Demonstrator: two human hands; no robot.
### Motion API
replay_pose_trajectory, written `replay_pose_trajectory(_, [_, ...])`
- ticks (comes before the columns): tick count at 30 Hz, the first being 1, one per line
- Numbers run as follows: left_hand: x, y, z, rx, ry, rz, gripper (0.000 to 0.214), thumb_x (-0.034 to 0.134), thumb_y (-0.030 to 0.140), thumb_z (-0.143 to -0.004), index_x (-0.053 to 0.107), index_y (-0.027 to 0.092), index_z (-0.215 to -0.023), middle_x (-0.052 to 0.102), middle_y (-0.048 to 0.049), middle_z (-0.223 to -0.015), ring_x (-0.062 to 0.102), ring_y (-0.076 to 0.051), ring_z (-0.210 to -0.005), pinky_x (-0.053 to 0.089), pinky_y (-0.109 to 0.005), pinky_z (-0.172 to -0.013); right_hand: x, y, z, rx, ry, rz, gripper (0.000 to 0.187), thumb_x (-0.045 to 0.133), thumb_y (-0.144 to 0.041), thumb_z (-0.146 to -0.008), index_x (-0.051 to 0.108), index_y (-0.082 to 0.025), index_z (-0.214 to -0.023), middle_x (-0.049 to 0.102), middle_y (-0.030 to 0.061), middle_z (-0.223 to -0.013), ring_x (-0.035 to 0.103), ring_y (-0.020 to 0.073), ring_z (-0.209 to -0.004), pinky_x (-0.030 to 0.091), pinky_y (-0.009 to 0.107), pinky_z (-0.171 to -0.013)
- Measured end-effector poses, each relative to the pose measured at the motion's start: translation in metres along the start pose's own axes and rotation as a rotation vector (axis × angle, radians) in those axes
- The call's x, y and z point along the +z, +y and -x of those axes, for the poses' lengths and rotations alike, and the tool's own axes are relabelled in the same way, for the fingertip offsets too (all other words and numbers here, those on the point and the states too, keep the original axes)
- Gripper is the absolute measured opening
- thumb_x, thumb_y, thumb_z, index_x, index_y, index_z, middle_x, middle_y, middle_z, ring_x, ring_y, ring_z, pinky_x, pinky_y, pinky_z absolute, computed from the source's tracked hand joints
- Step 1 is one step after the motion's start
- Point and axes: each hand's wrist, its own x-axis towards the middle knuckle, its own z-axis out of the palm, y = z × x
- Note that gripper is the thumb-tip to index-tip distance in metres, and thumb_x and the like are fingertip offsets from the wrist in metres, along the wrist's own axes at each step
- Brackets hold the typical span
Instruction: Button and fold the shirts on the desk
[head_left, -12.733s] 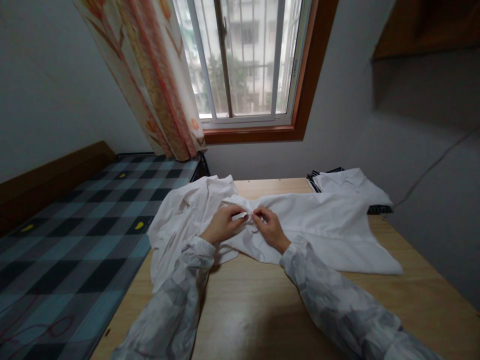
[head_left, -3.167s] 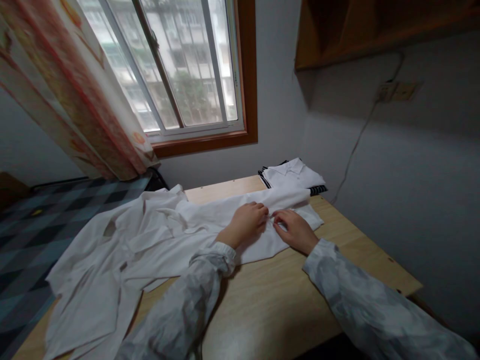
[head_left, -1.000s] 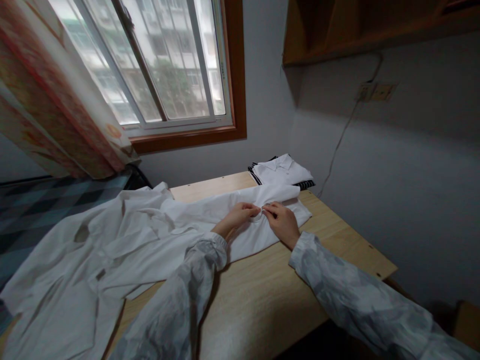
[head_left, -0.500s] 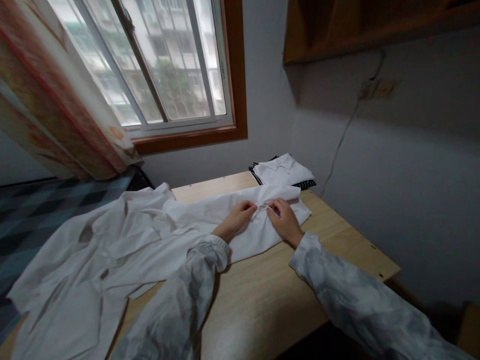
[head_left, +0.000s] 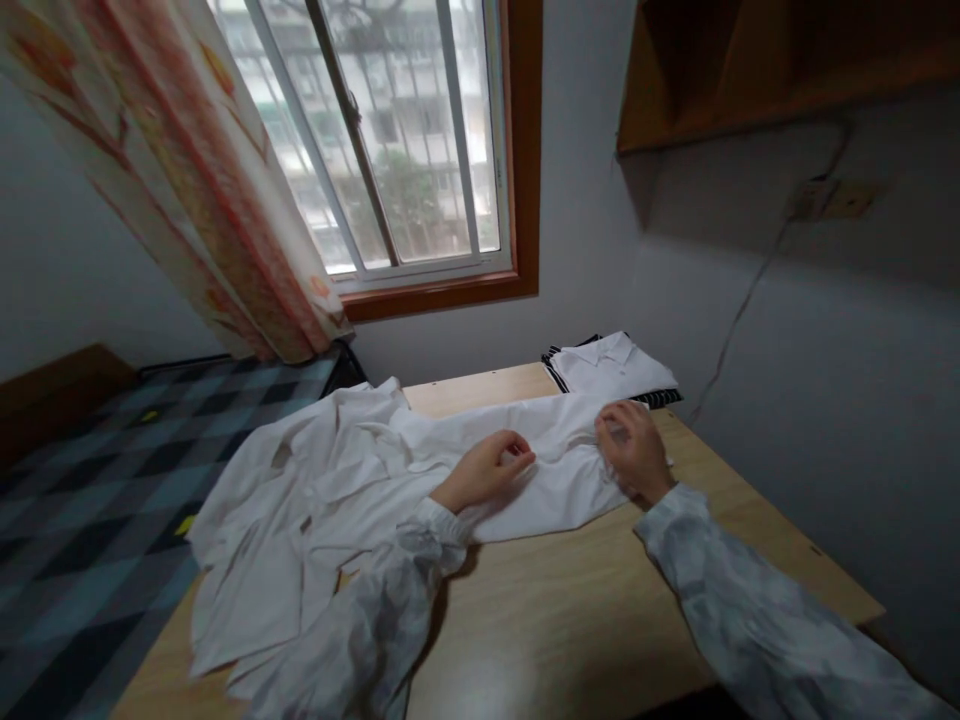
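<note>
A white shirt (head_left: 337, 480) lies spread across the wooden table (head_left: 570, 620), its left part crumpled and hanging over the table's left side. My left hand (head_left: 487, 470) rests on the shirt's middle, fingers curled and pinching the fabric. My right hand (head_left: 634, 450) sits near the shirt's right end, fingers closed on the cloth there. The two hands are apart. Both arms wear pale patterned sleeves.
A folded white garment (head_left: 615, 368) lies on dark striped ones at the table's back right. A bed with a blue checked cover (head_left: 97, 480) stands at the left. A window (head_left: 405, 150) and flowered curtain (head_left: 217, 190) are behind. A wooden shelf (head_left: 780, 60) hangs on the right wall.
My hands were close together at one spot on the shirt; now the right hand has moved right toward the shirt's end. The view has turned a little to the left.
</note>
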Motion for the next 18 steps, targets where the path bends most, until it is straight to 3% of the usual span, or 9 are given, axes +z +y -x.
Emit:
replay_pose_trajectory(4, [-0.069,-0.010,0.055,-0.105,0.063,-0.258,0.032,0.060,0.050,-0.098,0.073,0.021,-0.104,0.074,-0.0085,-0.100,0.067,-0.023,-0.086,0.050,-0.034,-0.080,0.008,0.001,-0.058,-0.168,-0.155,0.010,0.012,0.062,-0.029,-0.095,0.070,-0.023,-0.100,0.072,0.0131,-0.115,0.062,0.0327,-0.115,0.046,0.048,-0.108])
replay_pose_trajectory(7, [-0.122,-0.027,0.093,-0.162,0.264,-0.555,0.035,0.064,0.049,-0.094,0.071,0.020,-0.111,0.071,-0.0145,-0.123,0.066,-0.031,-0.110,0.049,-0.042,-0.100,0.046,0.000,-0.096,-0.186,-0.384,-0.028,0.021,0.066,-0.035,-0.093,0.072,-0.021,-0.108,0.074,0.0127,-0.117,0.066,0.0304,-0.114,0.049,0.043,-0.104])
replay_pose_trajectory(10, [-0.163,-0.047,0.128,-0.341,0.439,-0.793,0.058,0.073,0.059,-0.084,0.066,0.016,-0.122,0.062,-0.0231,-0.141,0.056,-0.042,-0.132,0.045,-0.048,-0.107,0.095,-0.006,-0.116,-0.074,-0.719,-0.090,0.040,0.078,-0.044,-0.084,0.072,-0.019,-0.115,0.076,0.0112,-0.113,0.071,0.0237,-0.094,0.054,0.033,-0.083])
replay_pose_trajectory(12, [-0.180,-0.058,0.148,-0.528,0.423,-0.853,0.065,0.072,0.072,-0.080,0.067,0.016,-0.113,0.067,-0.0236,-0.128,0.061,-0.043,-0.122,0.048,-0.046,-0.098,0.121,-0.014,-0.119,-0.025,-0.906,-0.121,0.048,0.087,-0.048,-0.073,0.074,-0.020,-0.110,0.078,0.0079,-0.102,0.071,0.0219,-0.083,0.053,0.029,-0.074])
replay_pose_trajectory(14, [-0.191,-0.067,0.164,-0.636,0.334,-0.842,0.067,0.070,0.081,-0.076,0.066,0.018,-0.100,0.071,-0.0195,-0.111,0.067,-0.039,-0.106,0.048,-0.041,-0.086,0.138,-0.024,-0.118,-0.048,-1.010,-0.186,0.044,0.090,-0.046,-0.067,0.075,-0.021,-0.100,0.078,0.0046,-0.092,0.071,0.0231,-0.082,0.052,0.029,-0.074])
replay_pose_trajectory(18, [-0.197,-0.074,0.178,-0.609,0.231,-0.729,0.055,0.081,0.071,-0.066,0.065,0.023,-0.089,0.073,-0.0103,-0.097,0.068,-0.031,-0.090,0.042,-0.033,-0.074,0.141,-0.045,-0.112,-0.215,-0.990,-0.347,0.021,0.073,-0.031,-0.072,0.071,-0.020,-0.090,0.073,0.0007,-0.086,0.067,0.0218,-0.083,0.046,0.028,-0.074])
